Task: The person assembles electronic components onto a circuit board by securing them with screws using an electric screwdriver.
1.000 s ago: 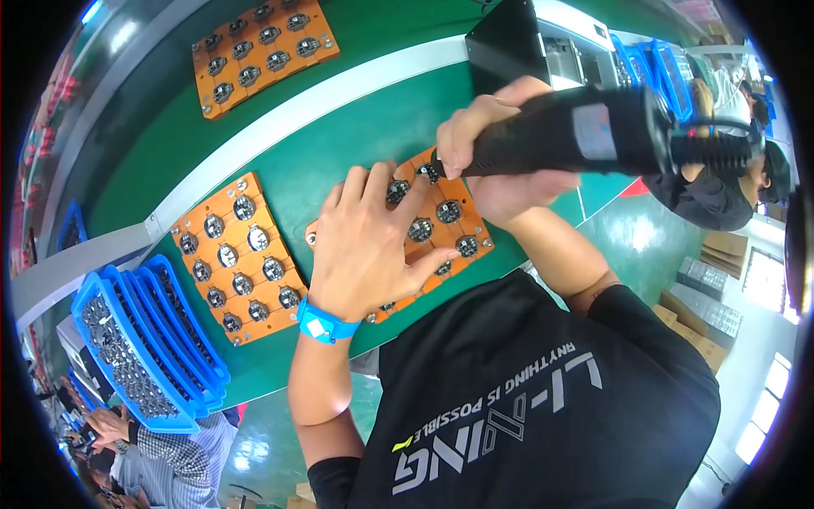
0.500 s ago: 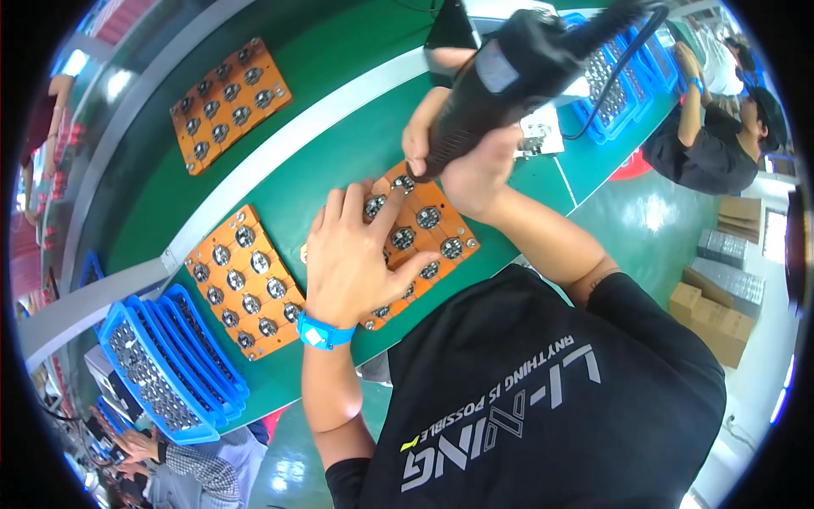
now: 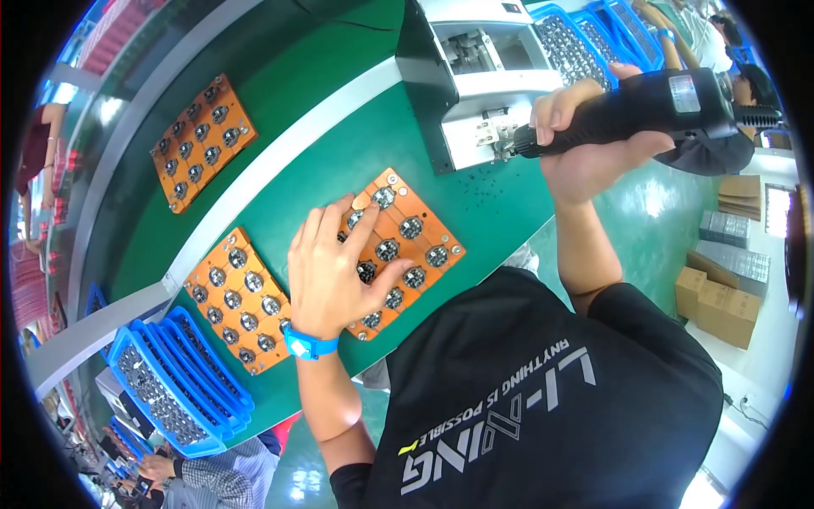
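My left hand (image 3: 329, 267), with a blue wristband (image 3: 307, 343), lies with fingers spread on an orange plate (image 3: 407, 202). Round metallic-and-black parts (image 3: 387, 249) are seated in rows on this plate; the hand covers some of them. In my right hand (image 3: 577, 161) is a black electric screwdriver (image 3: 627, 114), held nearly level. Its tip meets the front of a silver-and-black screw feeder (image 3: 509, 82), by a small metal outlet. Whether a screw sits on the tip cannot be seen.
A second orange plate (image 3: 240, 299) of parts lies left of my left hand; a third (image 3: 203, 142) sits beyond the pale rail (image 3: 292, 148). Blue trays (image 3: 140, 365) stack at the left, more (image 3: 572, 47) behind the feeder. Small dark bits (image 3: 483, 187) dot the green table. Other people work nearby.
My right hand has carried the screwdriver from above the plate rightward to the feeder, tilting it toward level. My left hand stays on the plate, shifted slightly left and nearer in the picture.
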Motion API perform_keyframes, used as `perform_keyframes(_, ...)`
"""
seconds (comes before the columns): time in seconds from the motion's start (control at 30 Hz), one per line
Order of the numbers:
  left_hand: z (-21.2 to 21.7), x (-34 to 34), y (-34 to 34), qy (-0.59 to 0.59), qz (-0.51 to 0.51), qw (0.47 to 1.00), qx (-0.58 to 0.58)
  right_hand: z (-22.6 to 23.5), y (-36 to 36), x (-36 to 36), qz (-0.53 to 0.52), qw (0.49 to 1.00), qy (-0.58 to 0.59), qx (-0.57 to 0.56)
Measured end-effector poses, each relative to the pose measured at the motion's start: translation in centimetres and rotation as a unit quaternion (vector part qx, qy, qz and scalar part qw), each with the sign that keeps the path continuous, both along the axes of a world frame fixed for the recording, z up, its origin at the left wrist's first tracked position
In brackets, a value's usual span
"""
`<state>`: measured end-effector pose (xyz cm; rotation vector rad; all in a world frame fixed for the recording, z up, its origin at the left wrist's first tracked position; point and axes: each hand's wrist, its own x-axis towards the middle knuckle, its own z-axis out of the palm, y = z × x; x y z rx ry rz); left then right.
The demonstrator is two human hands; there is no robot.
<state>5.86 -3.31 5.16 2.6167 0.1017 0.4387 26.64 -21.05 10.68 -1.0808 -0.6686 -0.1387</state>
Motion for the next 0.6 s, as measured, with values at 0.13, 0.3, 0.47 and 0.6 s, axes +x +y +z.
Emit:
perform_keyframes(0.13,0.3,0.1,-0.1,0.014,0.004,1.000,-0.007,0.1,-0.2,-0.2,0.011,0.999,0.022,-0.040)
perform_keyframes(0.3,0.0,0.4,0.4,0.023,0.014,0.999,-0.026,-0.5,0.2,-0.5,0.097,0.989,0.084,-0.069)
perform_keyframes(0.47,-0.2,0.8,1.0,0.025,0.012,0.999,-0.038,-2.7,4.9,-3.8,0.180,0.975,0.126,0.034)
perform_keyframes(0.6,-0.6,0.9,1.4,0.011,0.016,0.998,-0.053,-4.7,7.9,-4.8,0.204,0.975,0.087,-0.025)
